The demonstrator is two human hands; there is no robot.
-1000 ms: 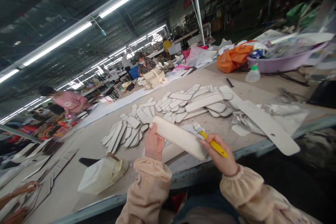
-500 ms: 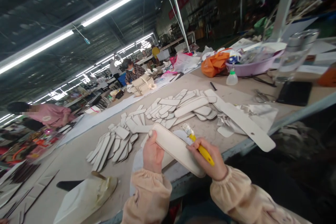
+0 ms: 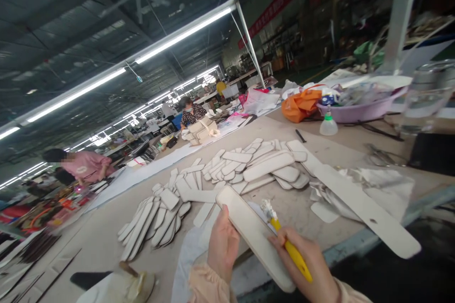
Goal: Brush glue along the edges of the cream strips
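A long pale strip with rounded ends (image 3: pixel 254 236) is held slantwise above the table's near edge. My left hand (image 3: pixel 223 241) grips its upper left end, the thumb on its face. My right hand (image 3: pixel 305 260) holds a yellow-handled brush (image 3: pixel 293 253), bristles up and coated white, while its fingers also touch the strip's lower right part. Just beyond lie piles of similar pale pieces (image 3: pixel 159 213), (image 3: pixel 266 161). Under my left hand is a white sheet (image 3: pixel 188 255).
A white container (image 3: pixel 117 286) with a stick stands at lower left. A long pale strip with a hole (image 3: pixel 355 194), scissors (image 3: pixel 382 156), a small bottle (image 3: pixel 329 125), an orange bag (image 3: pixel 300 104) and a purple basin (image 3: pixel 362 111) are at right. Two people work farther back.
The camera view has tilted upward, so the table, hands and strip appear lower. Both hands keep their hold on the strip and the brush.
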